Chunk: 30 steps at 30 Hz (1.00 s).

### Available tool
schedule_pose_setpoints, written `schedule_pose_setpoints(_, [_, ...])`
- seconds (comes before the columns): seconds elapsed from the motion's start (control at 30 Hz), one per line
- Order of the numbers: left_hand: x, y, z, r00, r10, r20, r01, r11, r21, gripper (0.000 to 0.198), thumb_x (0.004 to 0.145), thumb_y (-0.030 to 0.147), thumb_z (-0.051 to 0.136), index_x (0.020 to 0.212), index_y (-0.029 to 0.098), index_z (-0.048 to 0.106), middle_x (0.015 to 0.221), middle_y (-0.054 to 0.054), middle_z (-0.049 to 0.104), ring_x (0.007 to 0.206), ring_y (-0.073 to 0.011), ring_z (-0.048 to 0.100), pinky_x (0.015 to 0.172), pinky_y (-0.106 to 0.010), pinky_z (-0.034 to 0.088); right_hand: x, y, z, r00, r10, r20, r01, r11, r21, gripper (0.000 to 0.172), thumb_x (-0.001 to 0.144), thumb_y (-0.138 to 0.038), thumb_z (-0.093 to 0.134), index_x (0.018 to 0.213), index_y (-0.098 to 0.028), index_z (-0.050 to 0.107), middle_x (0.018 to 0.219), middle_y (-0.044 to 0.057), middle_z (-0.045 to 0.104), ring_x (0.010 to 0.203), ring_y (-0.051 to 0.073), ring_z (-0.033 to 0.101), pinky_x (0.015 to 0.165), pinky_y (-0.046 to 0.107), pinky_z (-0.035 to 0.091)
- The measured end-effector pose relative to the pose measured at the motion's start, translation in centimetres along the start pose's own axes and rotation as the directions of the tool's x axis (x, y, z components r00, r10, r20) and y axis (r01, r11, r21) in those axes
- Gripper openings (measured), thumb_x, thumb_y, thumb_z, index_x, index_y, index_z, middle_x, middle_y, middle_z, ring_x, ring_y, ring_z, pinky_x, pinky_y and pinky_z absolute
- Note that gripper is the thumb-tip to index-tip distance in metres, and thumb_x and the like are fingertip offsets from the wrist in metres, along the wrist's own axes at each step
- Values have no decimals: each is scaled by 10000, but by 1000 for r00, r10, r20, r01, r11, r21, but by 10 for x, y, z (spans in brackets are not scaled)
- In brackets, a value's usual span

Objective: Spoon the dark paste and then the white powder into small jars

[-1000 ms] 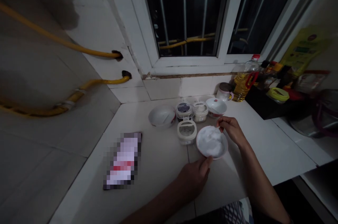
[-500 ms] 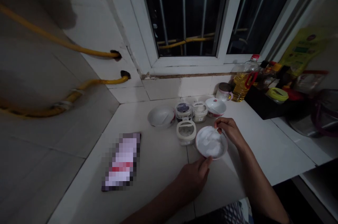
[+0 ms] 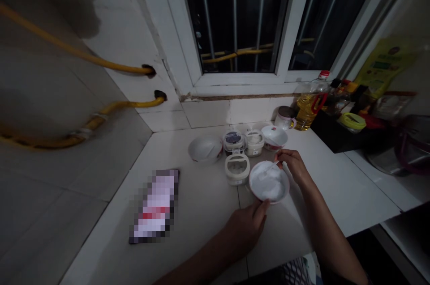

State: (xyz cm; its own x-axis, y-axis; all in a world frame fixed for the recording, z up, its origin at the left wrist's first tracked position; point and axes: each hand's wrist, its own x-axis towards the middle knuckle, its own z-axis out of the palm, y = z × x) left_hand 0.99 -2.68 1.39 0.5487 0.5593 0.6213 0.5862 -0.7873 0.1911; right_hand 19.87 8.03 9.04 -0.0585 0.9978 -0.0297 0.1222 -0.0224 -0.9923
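A bowl [image 3: 254,191] with a pinkish rim stands on the counter, with a white substance [image 3: 268,184] inside. My left hand [image 3: 247,227] is closed on its near rim, thumb uppermost. Between the fingers of my right hand [image 3: 293,165], at the bowl's far right side, is a pale spoon [image 3: 273,166]; its lower end dips into the white substance. Touching or nearly touching the bowl's left side is a square lidded jar [image 3: 237,169]. Behind it are a dark-topped jar [image 3: 234,141] and another white-lidded jar [image 3: 254,142].
A wide bowl [image 3: 205,150] and a smaller white bowl [image 3: 274,136] stand farther back. A blurred-out phone-like object [image 3: 155,206] lies on the left. Along the right are a lidded mug [image 3: 285,117], an oil bottle [image 3: 306,108], a black rack [image 3: 332,135] of condiments and a metal pot [image 3: 386,155].
My right hand has shifted slightly to the right, and the spoon's angle in the bowl has changed. My left hand and the bowl stay in place.
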Motion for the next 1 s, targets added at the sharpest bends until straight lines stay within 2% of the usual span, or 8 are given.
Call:
schedule_pose_setpoints(0.13, [1, 1, -1, 1000, 11, -3, -11, 1000, 1, 329, 977, 156, 262, 1202, 76, 488, 972, -148, 714, 770, -173, 720, 625, -255, 601, -3, 1, 2, 998, -57, -19, 58, 998, 41, 112, 615, -225, 537, 588, -176, 634, 445, -22, 538, 500, 131, 480, 597, 265, 382])
schedule_pose_setpoints(0.3, [0, 0, 3, 1000, 4, 19, -5, 1000, 29, 337, 980, 154, 245, 1194, 75, 493, 957, -151, 715, 729, -177, 718, 592, -269, 602, -16, 2, 19, 945, -327, 23, 328, 942, -71, 164, 817, -326, 549, 831, -196, 649, 647, 12, 650, 644, 172, 575, 665, 293, 429])
schedule_pose_setpoints(0.43, [-2, -1, 5, 999, 6, 41, -7, 1000, 27, 335, 977, 161, 258, 1207, 67, 482, 966, -152, 711, 749, -190, 718, 582, -280, 603, -25, 0, 34, 719, -624, 306, 694, 622, -362, 207, 899, -190, 448, 924, -205, 653, 828, 61, 694, 810, 204, 587, 783, 356, 431])
schedule_pose_setpoints(0.53, [-3, -1, 5, 999, 1, 47, -3, 999, 33, 334, 973, 157, 264, 1206, 68, 487, 972, -153, 711, 742, -191, 718, 580, -282, 604, -27, -3, 35, 589, -681, 435, 805, 444, -394, 268, 898, -117, 399, 972, -205, 642, 860, 66, 699, 837, 210, 581, 804, 381, 427])
schedule_pose_setpoints(0.6, [-3, -1, 4, 999, -4, 53, 2, 999, 34, 335, 972, 155, 267, 1203, 74, 494, 988, -154, 710, 743, -187, 718, 589, -279, 605, -27, -4, 29, 614, -709, 348, 780, 476, -408, 244, 903, -135, 413, 967, -211, 636, 832, 56, 688, 813, 204, 580, 783, 367, 434])
schedule_pose_setpoints(0.77, [-3, -1, 4, 998, -13, 63, 12, 1000, 6, 337, 965, 152, 288, 1224, 74, 489, 993, -158, 707, 769, -189, 718, 611, -281, 607, -22, -4, 6, 795, -602, 79, 562, 681, -470, 186, 859, -182, 464, 786, -211, 633, 659, 12, 614, 714, 191, 566, 704, 311, 425])
schedule_pose_setpoints(0.87, [-2, -1, 2, 997, -13, 74, 14, 1000, -21, 348, 958, 148, 292, 1250, 86, 472, 974, -144, 711, 766, -183, 716, 630, -284, 609, -17, -3, 1, 845, -508, 166, 500, 642, -581, 185, 791, -146, 479, 731, -209, 643, 679, 20, 642, 733, 204, 566, 741, 327, 406])
schedule_pose_setpoints(1.0, [-2, -1, 2, 998, -13, 56, 14, 1000, -16, 340, 959, 149, 290, 1232, 86, 482, 976, -145, 710, 753, -182, 715, 617, -280, 607, -15, -2, 8, 842, -418, 340, 538, 617, -574, 220, 767, -100, 467, 747, -212, 656, 669, 15, 655, 737, 203, 553, 821, 365, 382])
